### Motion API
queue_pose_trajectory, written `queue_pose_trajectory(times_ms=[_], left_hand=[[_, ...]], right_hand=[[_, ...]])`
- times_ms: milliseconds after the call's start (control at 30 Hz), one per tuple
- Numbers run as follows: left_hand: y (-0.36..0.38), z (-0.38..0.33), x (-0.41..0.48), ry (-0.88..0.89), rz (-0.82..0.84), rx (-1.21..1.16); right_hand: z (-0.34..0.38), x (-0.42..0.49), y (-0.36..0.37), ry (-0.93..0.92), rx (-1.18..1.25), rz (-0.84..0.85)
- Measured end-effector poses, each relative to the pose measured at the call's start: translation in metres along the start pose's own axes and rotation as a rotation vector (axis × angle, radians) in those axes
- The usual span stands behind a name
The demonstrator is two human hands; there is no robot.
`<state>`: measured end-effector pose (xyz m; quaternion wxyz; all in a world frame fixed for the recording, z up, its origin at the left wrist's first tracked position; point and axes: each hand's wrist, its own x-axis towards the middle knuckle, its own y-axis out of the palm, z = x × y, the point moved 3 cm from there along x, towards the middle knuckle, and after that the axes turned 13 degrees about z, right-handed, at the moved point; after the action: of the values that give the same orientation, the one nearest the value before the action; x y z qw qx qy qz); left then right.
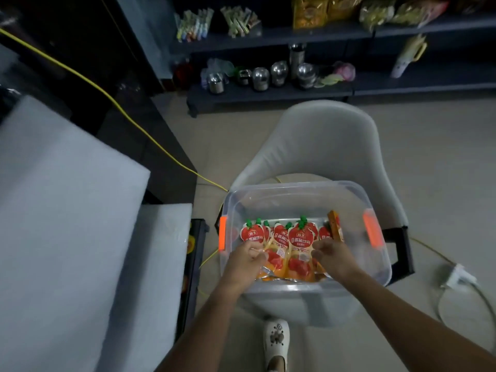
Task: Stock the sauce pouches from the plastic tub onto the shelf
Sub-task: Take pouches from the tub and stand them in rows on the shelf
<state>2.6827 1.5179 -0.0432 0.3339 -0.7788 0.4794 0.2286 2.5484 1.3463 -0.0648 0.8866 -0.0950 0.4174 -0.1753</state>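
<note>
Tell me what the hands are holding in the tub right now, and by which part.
Both the left hand and right hand close on the sauce pouches around their middle, inside the plastic tub.

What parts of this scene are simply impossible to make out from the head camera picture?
- Lower parts of the sauce pouches in the plastic tub: hidden by the left hand and right hand.
- Both hands' fingers: curled among the pouches, so the grip is unclear.
- Pouch count: they overlap.
- Small print on the pouches: too small.
- Top shelf snack bags: cut off by the upper edge, dim.
</note>
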Motion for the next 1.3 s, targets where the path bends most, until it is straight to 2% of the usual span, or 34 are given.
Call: queue_pose_trajectory(times_ms=[200,333,433,567,733,833,967,1133,1300], left_hand=[[0.025,0.024,0.108,-0.119,0.075,0.011],[0.038,0.032,0.153,-0.175,0.103,0.076],[0.049,0.037,0.173,-0.213,0.139,0.107],[0.058,0.04,0.188,-0.226,0.105,0.134],[0.063,0.041,0.193,-0.271,0.136,0.042],[0.063,0.04,0.191,-0.273,0.134,0.076],[0.059,0.036,0.173,-0.237,0.069,-0.008],[0.043,0.004,0.125,-0.065,-0.088,-0.256],[0.035,-0.017,0.054,0.082,-0.108,-0.398]], right_hand=[[-0.032,0.083,0.004,0.216,0.188,0.037],[-0.047,0.124,0.01,0.262,0.207,0.033],[-0.054,0.14,0.012,0.301,0.231,-0.009],[-0.06,0.149,0.014,0.343,0.272,-0.029],[-0.065,0.15,0.022,0.354,0.36,-0.034],[-0.061,0.145,0.025,0.309,0.421,-0.033],[-0.049,0.127,0.018,0.161,0.528,-0.041],[-0.023,0.084,-0.003,-0.041,0.541,-0.067],[0.019,0.016,-0.022,-0.249,0.466,-0.05]])
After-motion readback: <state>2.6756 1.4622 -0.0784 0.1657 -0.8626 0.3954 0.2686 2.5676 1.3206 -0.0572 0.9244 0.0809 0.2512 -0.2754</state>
